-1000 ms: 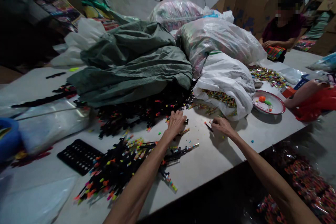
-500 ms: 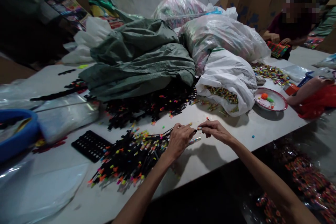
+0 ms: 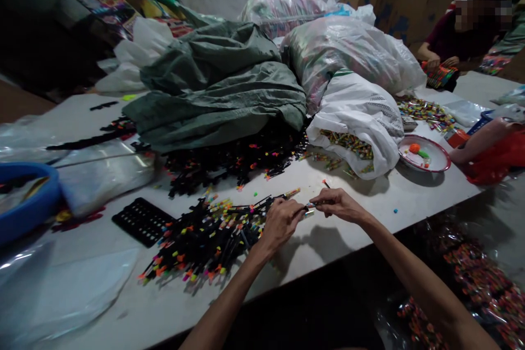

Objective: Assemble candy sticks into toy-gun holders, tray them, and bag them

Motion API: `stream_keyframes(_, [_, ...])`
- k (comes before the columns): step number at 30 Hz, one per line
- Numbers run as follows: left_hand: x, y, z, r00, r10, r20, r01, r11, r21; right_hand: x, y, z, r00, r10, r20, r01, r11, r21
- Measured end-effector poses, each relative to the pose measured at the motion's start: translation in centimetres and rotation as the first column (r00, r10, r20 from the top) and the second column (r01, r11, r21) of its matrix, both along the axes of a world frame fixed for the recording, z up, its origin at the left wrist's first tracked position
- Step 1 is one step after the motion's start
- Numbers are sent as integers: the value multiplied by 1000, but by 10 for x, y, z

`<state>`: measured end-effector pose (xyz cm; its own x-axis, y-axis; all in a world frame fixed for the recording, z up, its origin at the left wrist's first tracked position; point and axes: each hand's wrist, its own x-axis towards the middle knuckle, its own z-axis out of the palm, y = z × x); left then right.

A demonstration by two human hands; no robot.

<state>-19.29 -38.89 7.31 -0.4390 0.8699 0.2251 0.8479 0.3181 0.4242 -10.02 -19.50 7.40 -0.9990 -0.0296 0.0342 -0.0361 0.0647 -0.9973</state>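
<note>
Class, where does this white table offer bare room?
Right of the right hand, below the red-rimmed round white plate, around one tiny blue bit; also between the flat clear plastic sheet and heaped black plastic pieces, toward the near edge. Crowded: around the left hand, and before the dark green sheeting.

Bare fingers (image 3: 292, 209), slim bare forearms (image 3: 233, 295)

blue tub (image 3: 35, 216), far left of left hand (image 3: 283, 221) | red-rimmed plate (image 3: 438, 159), right of and beyond right hand (image 3: 339, 204) | cardboard (image 3: 391, 0), well beyond right hand
</note>
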Motion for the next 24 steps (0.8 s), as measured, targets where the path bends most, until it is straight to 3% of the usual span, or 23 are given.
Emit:
stream_keyframes(4, [5,-1,-2,980,5,200,-1,1000,-21,2,3,3,994,111,9,-110,976,187])
stream_keyframes(8, [5,-4,4,964,40,262,-13,994,-104,2,4,-6,963,246,110,-259,957,128])
stream_keyframes(11, [-13,-5,11,968,63,245,-4,972,-233,-15,9,-14,964,231,132,-250,956,151])
stream_keyframes(13, [-37,1,13,987,102,126,-59,950,-305,-40,19,-16,986,122,114,-154,927,341])
stream_keyframes(14, [-51,6,12,990,135,40,-114,936,-333,-56,26,-16,995,30,99,-74,873,483])
stream_keyframes(16, [-81,22,6,971,213,-113,-240,898,-369,-92,39,-14,986,-160,43,79,682,727])
stream_keyframes(18, [-109,42,-4,938,285,-196,-341,860,-379,-128,48,-13,964,-265,9,122,472,873])
stream_keyframes(19, [-119,51,-10,926,309,-217,-372,849,-376,-143,49,-13,960,-281,14,107,411,905])
stream_keyframes(21, [-133,64,-23,911,332,-246,-404,840,-363,-167,45,-17,961,-274,34,64,341,938])
stream_keyframes(24, [-138,69,-39,915,306,-264,-387,851,-354,-180,35,-27,973,-227,40,39,335,941])
